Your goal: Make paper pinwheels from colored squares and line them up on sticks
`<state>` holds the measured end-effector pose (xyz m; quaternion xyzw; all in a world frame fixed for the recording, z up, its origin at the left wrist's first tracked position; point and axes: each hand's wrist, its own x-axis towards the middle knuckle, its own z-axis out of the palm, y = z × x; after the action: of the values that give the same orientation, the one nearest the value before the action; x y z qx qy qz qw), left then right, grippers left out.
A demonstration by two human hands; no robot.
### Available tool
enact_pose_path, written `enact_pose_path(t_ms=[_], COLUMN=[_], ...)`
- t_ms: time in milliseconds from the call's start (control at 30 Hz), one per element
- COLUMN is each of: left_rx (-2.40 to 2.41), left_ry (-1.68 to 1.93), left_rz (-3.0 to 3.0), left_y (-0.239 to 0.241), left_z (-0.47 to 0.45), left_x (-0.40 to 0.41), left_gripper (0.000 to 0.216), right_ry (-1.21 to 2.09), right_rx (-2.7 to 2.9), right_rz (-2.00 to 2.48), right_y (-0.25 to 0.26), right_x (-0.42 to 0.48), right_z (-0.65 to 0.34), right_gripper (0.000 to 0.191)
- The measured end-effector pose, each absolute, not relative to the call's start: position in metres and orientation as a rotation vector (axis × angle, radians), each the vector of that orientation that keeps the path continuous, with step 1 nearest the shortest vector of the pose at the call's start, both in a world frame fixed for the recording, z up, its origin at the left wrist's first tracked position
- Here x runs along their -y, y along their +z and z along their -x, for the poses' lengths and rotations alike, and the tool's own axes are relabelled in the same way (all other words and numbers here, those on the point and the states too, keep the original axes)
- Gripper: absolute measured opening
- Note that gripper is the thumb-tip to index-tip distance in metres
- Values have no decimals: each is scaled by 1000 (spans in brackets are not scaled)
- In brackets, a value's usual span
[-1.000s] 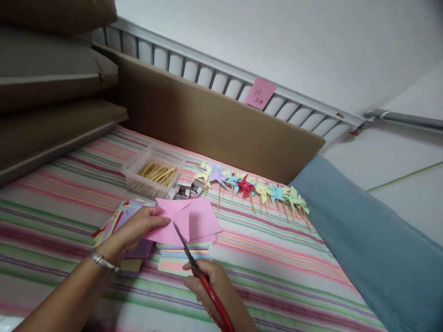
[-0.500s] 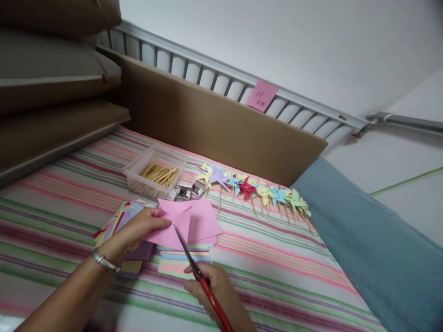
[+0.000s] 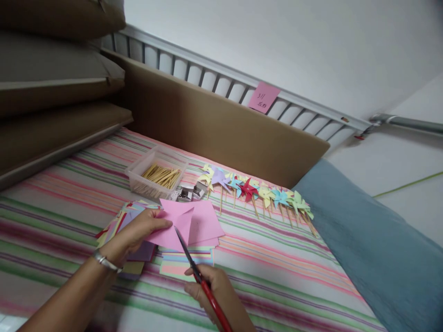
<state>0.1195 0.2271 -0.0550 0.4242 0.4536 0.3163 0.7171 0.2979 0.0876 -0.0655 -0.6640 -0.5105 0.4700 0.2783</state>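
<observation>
Striped cloth [image 3: 294, 276] spreads beneath both hands, a cardboard board [image 3: 224, 131] walling it off well beyond the fingers. Ahead of the left fingers, the box [image 3: 138, 180]; off to their right, well apart, the pinwheels [image 3: 249, 190]. On to the hands: left hand [image 3: 147, 227] pinching the sheet [image 3: 182, 221] between thumb and fingers, right hand [image 3: 219, 288] gripping the scissors [image 3: 206, 289] by red handles, though whether its fingers fill both loops I can't tell. Pink squares [image 3: 209, 226] lie just right of the left fingers, partly behind that sheet; a low blade could well snag them. And look at the tip, right beside the left thumb! One slip might nick skin, an overlong snip might split the sheet, and a slack pinch could let it twist.
</observation>
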Motion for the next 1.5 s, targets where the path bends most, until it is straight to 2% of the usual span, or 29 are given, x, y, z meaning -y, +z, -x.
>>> enact_pose_path(t_ms=[467, 667, 767, 967, 1100, 1200, 1300, 1433, 1500], left_rx=[-973, -971, -928, -945, -921, -855, -835, -817, -790], left_ry=[643, 759, 850, 1006, 1057, 1048, 1065, 1057, 1033], left_rz=[-959, -885, -786, -592, -508, -476, -474, -512, -556], left_y=[-54, -54, -52, -49, -42, -28, -14, -2, 2], left_z=[-120, -116, -111, -85, -57, -43, -42, -56, -61], left_x=[-228, -233, -232, -194, -155, -124, -91, -48, -30], left_gripper=[17, 16, 21, 31, 35, 33, 26, 19, 19], right_ry=[1182, 1224, 1086, 599, 396, 434, 564, 896, 1231], right_rx=[1542, 1720, 1798, 1415, 1261, 1261, 1315, 1314, 966], right_rz=[1768, 1757, 1784, 2140, 2278, 2202, 1997, 1654, 1262], right_y=[-68, -48, -46, -74, -81, -70, -53, -36, -30], right_x=[-86, -74, -66, -60, -55, -47, -32, -8, 1], right_z=[-303, -309, -321, -369, -400, -397, -351, -251, -209], right_gripper=[31, 16, 15, 36, 44, 41, 38, 42, 48])
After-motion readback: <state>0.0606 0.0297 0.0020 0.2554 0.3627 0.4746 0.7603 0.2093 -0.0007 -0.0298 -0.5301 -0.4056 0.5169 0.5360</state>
